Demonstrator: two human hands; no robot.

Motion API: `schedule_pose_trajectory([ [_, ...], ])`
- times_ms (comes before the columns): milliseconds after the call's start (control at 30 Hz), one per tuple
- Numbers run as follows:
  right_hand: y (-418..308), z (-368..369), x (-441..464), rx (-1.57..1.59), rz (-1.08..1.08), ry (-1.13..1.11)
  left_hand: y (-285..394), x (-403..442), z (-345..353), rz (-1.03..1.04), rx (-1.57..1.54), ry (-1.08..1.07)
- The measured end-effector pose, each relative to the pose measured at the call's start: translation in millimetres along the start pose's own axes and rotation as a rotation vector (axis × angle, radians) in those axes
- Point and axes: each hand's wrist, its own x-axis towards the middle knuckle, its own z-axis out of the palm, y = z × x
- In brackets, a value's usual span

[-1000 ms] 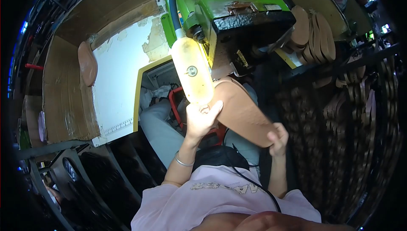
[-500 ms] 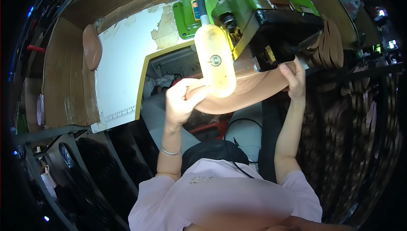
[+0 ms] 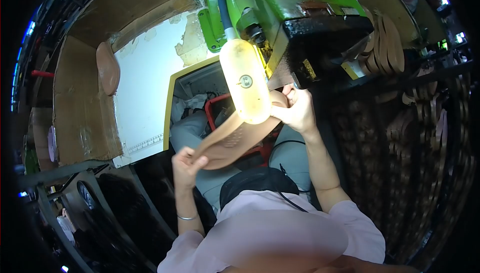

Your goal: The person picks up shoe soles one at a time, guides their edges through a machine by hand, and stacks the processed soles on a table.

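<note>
A tan shoe insole is stretched slantwise between my two hands, above my lap. Its lower left end is pinched by my left hand, thumb on top. My right hand grips the upper right end, close under the head of a green machine. A lit yellowish lamp hangs in front and hides part of the insole's upper edge. Small raised dots show on the insole's face.
To the left, a white worktop with a yellow edge sits inside cardboard walls. One more insole leans there. Several insoles stand stacked right of the machine. Dark racks flank both sides.
The insole has moved away from the machine head, down and to the left, and is now tilted. My left hand has dropped toward my lap; my right hand has shifted left.
</note>
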Motion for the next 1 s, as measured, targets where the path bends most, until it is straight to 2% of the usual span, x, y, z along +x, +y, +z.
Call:
schedule_pose_trajectory([
  [100, 3.2, 2.1, 5.5, -0.033, 0.062, 0.054, -29.3, -25.4, 43.2, -0.156, -0.099, -0.013],
  [167, -1.1, 4.7, 5.9, -0.101, 0.038, 0.104, -61.9, -34.9, 68.5, -0.183, 0.015, -0.069],
  [233, -9.7, 7.6, 5.4, -0.129, 0.044, 0.126, -61.9, -37.2, 114.9, -0.182, -0.145, -0.075],
  [300, 2.0, 14.2, 0.5, -0.228, -0.157, 0.161, -63.6, -33.0, 140.0, -0.231, -0.115, -0.182],
  [333, 8.1, 17.2, -0.7, -0.281, -0.257, 0.185, -70.5, -29.4, 142.6, -0.171, 0.021, -0.251],
  [367, 11.6, 13.2, -0.4, -0.311, -0.383, 0.202, -69.9, -21.2, 138.7, -0.162, 0.424, -0.362],
  [433, -34.6, -19.1, -4.1, -0.462, -0.243, 0.003, -62.0, 2.7, 127.6, -0.002, 0.476, -0.579],
  [467, -47.6, -43.1, -9.8, -0.575, -0.203, 0.057, -51.4, 15.9, 121.3, -0.043, 0.241, -0.533],
  [500, -62.7, -65.7, -16.1, -0.527, -0.175, 0.231, -20.2, 33.3, 114.5, 0.160, 0.312, -0.421],
  [533, -60.4, -94.5, -19.2, -0.491, -0.238, 0.448, 4.8, 52.5, 95.7, 0.312, 0.338, -0.304],
  [567, -58.0, -122.9, -22.8, -0.452, -0.302, 0.665, 19.9, 74.0, 64.8, 0.361, 0.610, -0.063],
  [600, -78.2, -137.9, -31.9, -0.263, -0.186, 0.843, 38.3, 92.1, 44.3, 0.391, 0.543, 0.182],
  [633, -79.2, -155.6, -34.0, -0.111, -0.249, 0.942, 40.6, 127.5, -10.5, 0.622, 0.752, 0.389],
  [667, -78.4, -167.5, -28.0, 0.030, -0.353, 0.996, 47.2, 154.0, -66.6, 0.679, 1.002, 0.563],
  [733, -69.7, -179.0, -3.3, 0.188, -0.376, 0.974, 74.5, 206.9, -159.3, 0.789, 1.295, 0.806],
  [767, -61.3, -180.4, 17.8, 0.246, -0.377, 0.962, 81.9, 228.8, -193.7, 0.804, 1.453, 0.905],
  [800, -47.6, -181.9, 40.8, 0.269, -0.350, 0.965, 88.4, 237.4, -193.4, 0.816, 1.448, 0.905],
  [867, -2.9, -189.5, 81.2, 0.308, -0.253, 0.971, 102.0, 250.1, -191.6, 0.134, 1.474, 1.299],
  [900, 15.4, -192.1, 94.1, 0.322, -0.185, 0.970, 97.3, 258.3, -201.6, 0.139, 1.467, 1.302],
  [967, 22.8, -188.5, 96.4, 0.386, 0.092, 0.911, 76.4, 271.4, -230.3, -0.123, 1.444, 1.193],
  [1000, 33.9, -184.5, 93.7, 0.307, 0.096, 0.931, 79.4, 267.1, -222.9, -0.130, 1.438, 1.203],
])
